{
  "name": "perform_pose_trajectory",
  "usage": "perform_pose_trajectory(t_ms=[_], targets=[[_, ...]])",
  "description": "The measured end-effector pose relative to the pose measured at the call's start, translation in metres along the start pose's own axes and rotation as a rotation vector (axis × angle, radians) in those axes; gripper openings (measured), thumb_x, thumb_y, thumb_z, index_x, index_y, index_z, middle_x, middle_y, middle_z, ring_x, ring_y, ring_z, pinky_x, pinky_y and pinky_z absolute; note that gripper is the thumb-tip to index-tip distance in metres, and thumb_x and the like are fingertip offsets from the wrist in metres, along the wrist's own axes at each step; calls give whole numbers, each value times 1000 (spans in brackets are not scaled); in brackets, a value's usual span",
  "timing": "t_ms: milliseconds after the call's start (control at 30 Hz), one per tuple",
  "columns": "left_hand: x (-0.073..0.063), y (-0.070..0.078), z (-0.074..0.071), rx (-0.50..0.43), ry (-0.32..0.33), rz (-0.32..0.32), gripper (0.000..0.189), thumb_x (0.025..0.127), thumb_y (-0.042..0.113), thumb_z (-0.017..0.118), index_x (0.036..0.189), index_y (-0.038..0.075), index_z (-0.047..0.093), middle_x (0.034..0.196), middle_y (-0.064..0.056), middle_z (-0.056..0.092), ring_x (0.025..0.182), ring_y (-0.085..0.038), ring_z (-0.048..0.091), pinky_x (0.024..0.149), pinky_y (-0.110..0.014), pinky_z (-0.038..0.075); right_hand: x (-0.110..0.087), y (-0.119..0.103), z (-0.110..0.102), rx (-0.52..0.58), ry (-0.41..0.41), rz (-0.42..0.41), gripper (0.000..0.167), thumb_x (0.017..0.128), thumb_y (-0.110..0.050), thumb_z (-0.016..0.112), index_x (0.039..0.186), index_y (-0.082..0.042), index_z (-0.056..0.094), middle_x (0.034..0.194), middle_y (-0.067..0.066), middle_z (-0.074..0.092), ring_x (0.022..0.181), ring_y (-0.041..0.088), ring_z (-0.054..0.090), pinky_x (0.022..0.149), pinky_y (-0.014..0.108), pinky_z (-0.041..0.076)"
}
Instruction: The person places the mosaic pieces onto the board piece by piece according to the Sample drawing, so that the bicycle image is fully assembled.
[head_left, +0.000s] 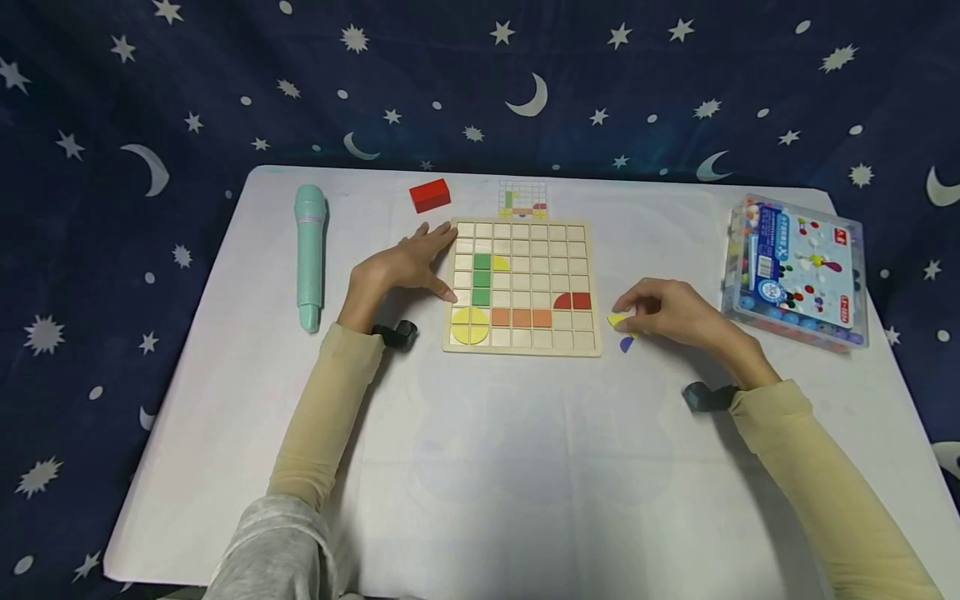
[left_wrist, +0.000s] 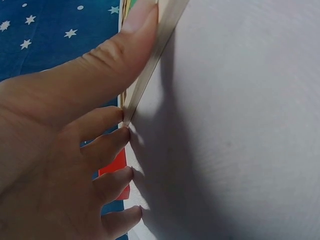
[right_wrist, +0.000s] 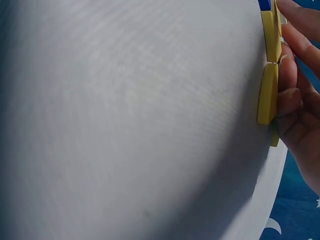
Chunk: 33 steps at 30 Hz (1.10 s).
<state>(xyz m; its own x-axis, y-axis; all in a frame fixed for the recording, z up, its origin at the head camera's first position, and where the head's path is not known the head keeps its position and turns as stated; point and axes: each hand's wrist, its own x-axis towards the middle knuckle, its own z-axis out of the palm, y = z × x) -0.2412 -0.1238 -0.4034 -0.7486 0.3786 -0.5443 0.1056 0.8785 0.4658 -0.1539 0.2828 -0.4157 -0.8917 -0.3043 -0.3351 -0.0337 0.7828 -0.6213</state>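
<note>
A wooden grid board (head_left: 520, 340) lies mid-table, with green squares (head_left: 482, 279), orange squares (head_left: 521, 317), red quarter rounds (head_left: 572, 301) and a yellow circle of quarter pieces (head_left: 470, 326) set in it. Along its left edge rests my left hand (head_left: 408, 260), fingers spread and fairly straight, thumb (left_wrist: 107, 60) against the rim. To the right of the board, my right hand (head_left: 667, 312) pinches at a yellow piece (head_left: 616, 318) between thumb and forefinger. In the right wrist view, yellow pieces (right_wrist: 268, 95) stand close by those fingers. A blue piece (head_left: 626, 343) lies just below.
A pattern card (head_left: 522, 200) sits behind the board, beside a red block (head_left: 430, 196). A mint-green microphone-shaped object (head_left: 310, 258) lies at left. On the right stands a clear plastic box (head_left: 795, 271) of colourful parts. Dark star-patterned cloth (head_left: 450, 75) hangs behind the table.
</note>
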Motion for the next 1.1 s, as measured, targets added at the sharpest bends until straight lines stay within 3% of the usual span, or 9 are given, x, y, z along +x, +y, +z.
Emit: perform_pose_trajectory(t_ms=[600,833,1100], targets=[[-1,1,-1,4,-2,5,119,78,32,90,167,26,11,175,3,-1,161,-27,-9,125,-67,7,1,-2,1,-18,-6,-13,23,86,-16,84,103,-6,73,79,6,56,76,21,49,62,28,39],[0,1,-1,-5,0,1,118,79,32,89,167,26,11,175,4,-1,161,-27,-9,125,-68,7,2,-4,2,3,-20,-18,16,89,-16,80,100,-5,74,83,5,65,78,19,55,66,24,45],[-2,1,0,1,2,6,118,78,32,90,167,25,12,175,3,0,162,-27,-8,125,-67,7,2,-8,1,39,-17,-8,20,93,-14,76,111,-6,73,94,9,68,84,21,59,67,21,50]])
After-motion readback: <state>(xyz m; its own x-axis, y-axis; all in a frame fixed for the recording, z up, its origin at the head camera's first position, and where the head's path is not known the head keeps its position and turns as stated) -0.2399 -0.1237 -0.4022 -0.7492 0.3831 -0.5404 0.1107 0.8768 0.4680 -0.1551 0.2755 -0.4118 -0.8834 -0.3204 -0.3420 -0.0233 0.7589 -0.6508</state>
